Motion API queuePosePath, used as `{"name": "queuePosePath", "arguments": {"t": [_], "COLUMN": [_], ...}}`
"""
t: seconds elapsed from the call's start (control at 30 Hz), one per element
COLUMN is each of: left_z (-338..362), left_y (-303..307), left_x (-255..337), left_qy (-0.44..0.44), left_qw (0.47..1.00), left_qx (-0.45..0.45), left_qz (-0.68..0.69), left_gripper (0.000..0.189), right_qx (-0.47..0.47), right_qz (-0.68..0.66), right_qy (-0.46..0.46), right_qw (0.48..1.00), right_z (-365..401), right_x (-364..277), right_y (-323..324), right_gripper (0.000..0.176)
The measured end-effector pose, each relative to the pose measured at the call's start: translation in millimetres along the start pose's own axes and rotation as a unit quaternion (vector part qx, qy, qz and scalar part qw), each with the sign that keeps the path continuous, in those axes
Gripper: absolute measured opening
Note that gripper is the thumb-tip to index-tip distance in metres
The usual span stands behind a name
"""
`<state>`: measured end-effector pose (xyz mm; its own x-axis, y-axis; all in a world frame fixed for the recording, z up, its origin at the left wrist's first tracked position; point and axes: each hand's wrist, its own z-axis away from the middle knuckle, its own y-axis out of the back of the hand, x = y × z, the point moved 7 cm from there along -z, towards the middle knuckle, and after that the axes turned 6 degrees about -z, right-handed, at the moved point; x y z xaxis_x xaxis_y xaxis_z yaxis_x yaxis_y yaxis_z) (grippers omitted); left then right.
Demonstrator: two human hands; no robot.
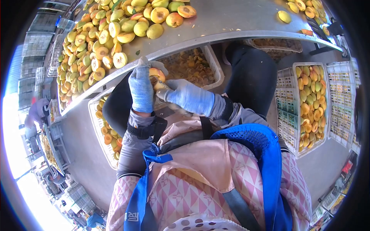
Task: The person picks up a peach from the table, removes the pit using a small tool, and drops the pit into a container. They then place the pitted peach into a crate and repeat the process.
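My left hand (141,85), in a blue-grey knit glove, is closed around a halved peach (157,74) with yellow-orange flesh, just below the metal table's near edge. My right hand (189,97), gloved alike, has its fingers bent and pressed close to the fruit's lower side. Something small and dark shows between those fingers and the fruit, but I cannot make out what it is. A large heap of halved peaches (101,52) covers the left part of the table, cut faces and skins mixed.
The metal table's edge (216,38) runs above my knees. Below it stands a crate (217,73) of scraps. Peach-filled crates stand at left (94,115) and right (295,107). More peaches (304,7) lie at far right. Another person (36,111) works at far left.
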<state>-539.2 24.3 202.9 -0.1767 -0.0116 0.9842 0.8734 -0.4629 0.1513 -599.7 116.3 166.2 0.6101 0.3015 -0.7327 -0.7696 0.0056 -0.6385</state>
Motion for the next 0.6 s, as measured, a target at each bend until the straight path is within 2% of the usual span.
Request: {"name": "queuePosePath", "arguments": {"t": [0.07,0.17,0.27,0.37,0.43,0.47,0.5,0.53,0.6], "left_z": [-1.7,-2.3,0.2,-9.1,-0.9,2.9,4.2,18.2,32.3], "left_y": [-4.2,-8.5,3.2,26.5,47.6,59.7,89.9,94.7,145.5], "left_x": [-3.4,-27.9,-15.8,-24.0,-2.5,8.0,-0.2,26.6,21.1], "left_qy": [-0.005,0.091,-0.005,-0.007,-0.062,-0.088,-0.110,-0.230,-0.125], "left_qw": [0.999,0.968,0.993,0.996,0.992,0.984,0.962,0.898,0.933], "left_qx": [-0.032,0.029,0.046,0.065,0.097,0.115,0.189,0.152,0.177], "left_qz": [0.021,0.234,0.113,0.066,-0.048,-0.106,-0.166,-0.344,-0.288], "left_gripper": [0.049,0.048,0.046,0.044,0.040,0.039,0.034,0.029,0.026], "right_qx": [-0.042,-0.049,-0.022,0.061,0.124,0.140,0.156,0.170,0.177], "right_qz": [-0.107,-0.136,-0.076,0.085,0.269,0.336,0.402,0.464,0.509], "right_qy": [-0.126,-0.132,-0.100,0.067,0.124,0.112,0.099,0.084,0.092], "right_qw": [0.985,0.981,0.992,0.992,0.947,0.925,0.897,0.865,0.837], "right_z": [7.8,12.4,18.6,7.0,5.1,5.6,6.6,7.5,5.8], "right_x": [11.1,9.7,0.4,-6.6,-12.5,-12.0,-14.6,-17.2,-12.9], "right_y": [4.1,6.0,13.7,26.6,29.4,28.9,25.9,23.1,24.3], "right_gripper": [0.029,0.030,0.040,0.041,0.041,0.040,0.038,0.037,0.038]}}
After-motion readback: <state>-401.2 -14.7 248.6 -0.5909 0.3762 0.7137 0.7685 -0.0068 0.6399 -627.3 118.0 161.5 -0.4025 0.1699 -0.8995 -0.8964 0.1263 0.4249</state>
